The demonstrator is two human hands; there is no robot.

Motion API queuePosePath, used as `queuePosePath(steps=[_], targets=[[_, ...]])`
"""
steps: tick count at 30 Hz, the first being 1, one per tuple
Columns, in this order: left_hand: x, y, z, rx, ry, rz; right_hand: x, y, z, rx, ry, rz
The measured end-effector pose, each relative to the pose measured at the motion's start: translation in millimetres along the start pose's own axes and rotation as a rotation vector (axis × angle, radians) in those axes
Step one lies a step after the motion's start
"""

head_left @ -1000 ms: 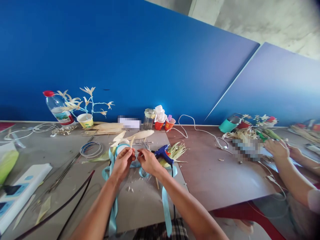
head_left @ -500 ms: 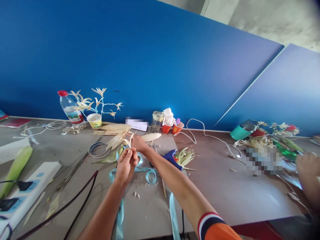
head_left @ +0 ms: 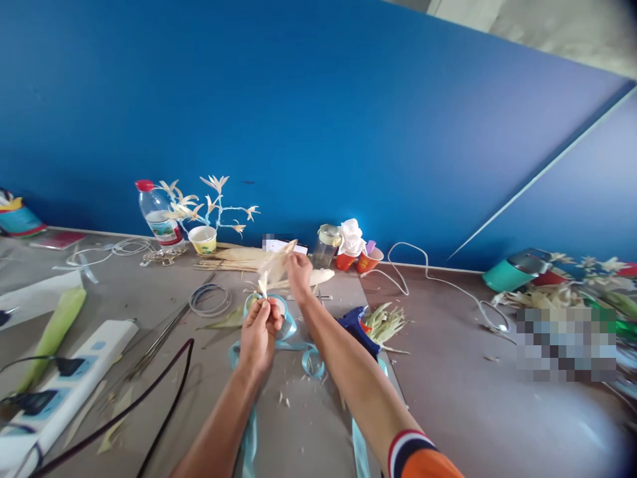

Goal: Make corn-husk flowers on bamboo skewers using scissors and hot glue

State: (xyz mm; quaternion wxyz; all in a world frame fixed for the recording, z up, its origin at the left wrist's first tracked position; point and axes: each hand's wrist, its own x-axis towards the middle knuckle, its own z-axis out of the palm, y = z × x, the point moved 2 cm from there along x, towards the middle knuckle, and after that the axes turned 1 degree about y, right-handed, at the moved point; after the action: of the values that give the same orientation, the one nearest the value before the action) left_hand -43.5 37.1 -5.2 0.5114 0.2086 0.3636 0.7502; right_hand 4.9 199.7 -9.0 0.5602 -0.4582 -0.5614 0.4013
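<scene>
My left hand (head_left: 259,326) is closed, thumb and fingers pinching the base of a small pale corn husk flower (head_left: 263,284). Farther forward, my right hand (head_left: 300,271) pinches a thin, dry corn husk (head_left: 275,260), which spreads out to its left. A light blue ribbon (head_left: 312,362) curls on the table behind and beside my left hand. More dry husks (head_left: 233,255) lie flat past the hands. To the left, a yellow paper cup (head_left: 203,240) holds blue-wrapped stems with several husk flowers (head_left: 217,186).
A blue glue gun (head_left: 359,328) lies beside shredded husk strips (head_left: 385,323) at right. A white power strip (head_left: 70,388) and dark cables fill the near left. A water bottle (head_left: 160,216), glass jar (head_left: 326,245) and red cups (head_left: 369,259) stand along the blue partition.
My right hand has risen and moved forward with a dry husk in its grip. My left hand keeps the small flower. The view has shifted, moving the scene rightward.
</scene>
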Motion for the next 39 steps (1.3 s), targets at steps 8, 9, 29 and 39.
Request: queuePosePath(steps=[8,9,29,39], targets=[[6.5,-20.5,-8.1,0.237,0.042,-0.096,-33.6,-34.9,-101.1,0.069,0.165,0.002],[5.7,-22.9,-7.3,0.276,0.026,-0.117,-45.6,-38.3,-109.0,0.067,0.140,-0.012],[-6.9,-22.4,7.9,0.537,-0.070,0.028,-141.9,-14.4,-146.4,-0.171,0.103,-0.084],[-1.1,-29.4,-1.7,0.735,-0.089,0.169,-148.6,-28.3,-148.6,-0.244,-0.002,-0.285]])
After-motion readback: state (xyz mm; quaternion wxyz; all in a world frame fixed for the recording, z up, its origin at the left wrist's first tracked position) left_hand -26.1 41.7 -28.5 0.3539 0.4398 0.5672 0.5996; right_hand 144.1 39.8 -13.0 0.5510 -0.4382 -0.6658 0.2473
